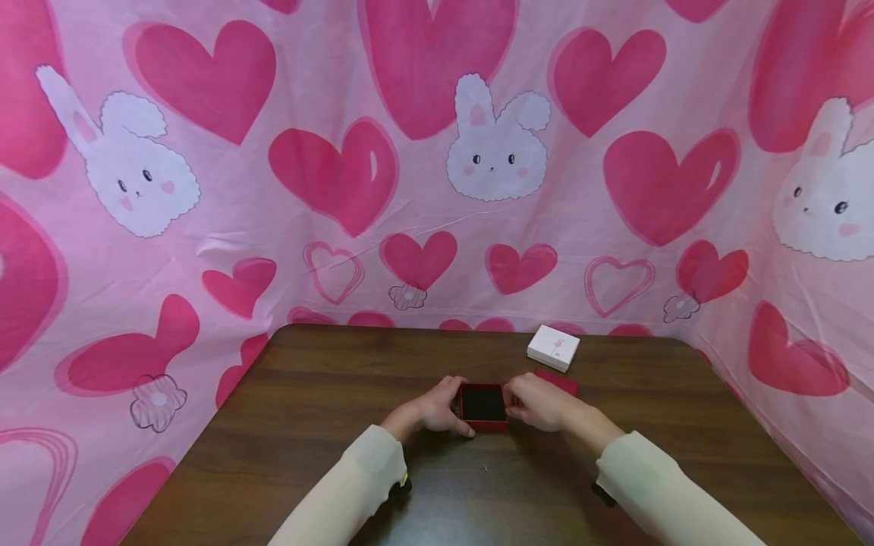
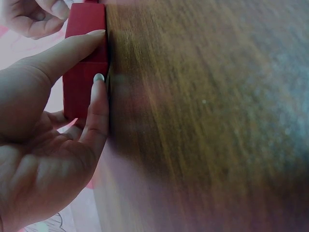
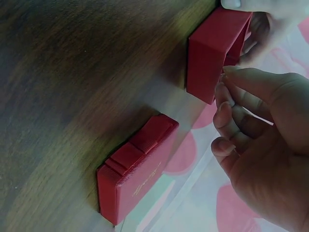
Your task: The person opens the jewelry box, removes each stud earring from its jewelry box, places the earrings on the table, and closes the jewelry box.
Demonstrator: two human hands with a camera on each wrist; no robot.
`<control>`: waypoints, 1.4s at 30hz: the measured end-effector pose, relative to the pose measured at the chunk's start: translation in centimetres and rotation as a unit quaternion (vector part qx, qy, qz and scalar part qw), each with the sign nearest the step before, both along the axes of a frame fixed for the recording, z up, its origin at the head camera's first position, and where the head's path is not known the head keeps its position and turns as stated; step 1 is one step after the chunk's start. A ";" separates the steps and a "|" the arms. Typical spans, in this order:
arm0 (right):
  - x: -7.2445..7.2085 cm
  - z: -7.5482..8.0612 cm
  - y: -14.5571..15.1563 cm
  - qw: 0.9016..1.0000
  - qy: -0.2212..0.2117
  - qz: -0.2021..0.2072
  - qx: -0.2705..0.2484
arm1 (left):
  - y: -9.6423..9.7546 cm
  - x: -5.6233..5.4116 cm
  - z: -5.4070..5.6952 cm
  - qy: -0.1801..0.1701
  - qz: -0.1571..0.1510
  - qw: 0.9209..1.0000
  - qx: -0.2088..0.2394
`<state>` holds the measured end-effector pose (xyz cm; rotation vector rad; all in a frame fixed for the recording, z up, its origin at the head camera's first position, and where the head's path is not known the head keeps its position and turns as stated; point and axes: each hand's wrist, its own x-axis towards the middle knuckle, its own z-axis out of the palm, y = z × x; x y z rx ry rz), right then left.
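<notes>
A red gift box base [image 1: 484, 425] with a black insert [image 1: 482, 403] stands without its lid on the table. My left hand [image 1: 440, 407] grips its left side, thumb at the front and fingers spread behind; the left wrist view shows thumb and fingers on the red wall [image 2: 84, 92]. At the box's right rim is my right hand [image 3: 270, 121], its thumb and forefinger pinching something tiny and thin, mostly hidden by the fingertips; its kind cannot be told. A red lid [image 3: 137, 169] with a ribbon bow and gold lettering lies to the right.
A white box [image 1: 554, 348] with pink print lies at the back right, behind the lid. One tiny shiny piece [image 1: 485, 468] lies on the wooden table [image 1: 328, 379] in front of the red base. Pink cloth [image 1: 423, 212] with hearts and rabbits hangs around the table.
</notes>
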<state>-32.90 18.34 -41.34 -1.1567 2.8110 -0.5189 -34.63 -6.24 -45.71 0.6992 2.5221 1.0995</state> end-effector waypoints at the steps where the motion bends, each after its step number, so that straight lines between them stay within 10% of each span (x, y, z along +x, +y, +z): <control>1: 0.0 0.0 0.0 1.000 -0.003 0.001 0.000 | 0.0 0.0 0.0 0.000 0.000 1.000 0.000; 42: 0.8 0.5 0.1 0.999 -0.010 0.035 0.005 | 0.0 0.2 0.1 0.002 0.004 1.000 0.001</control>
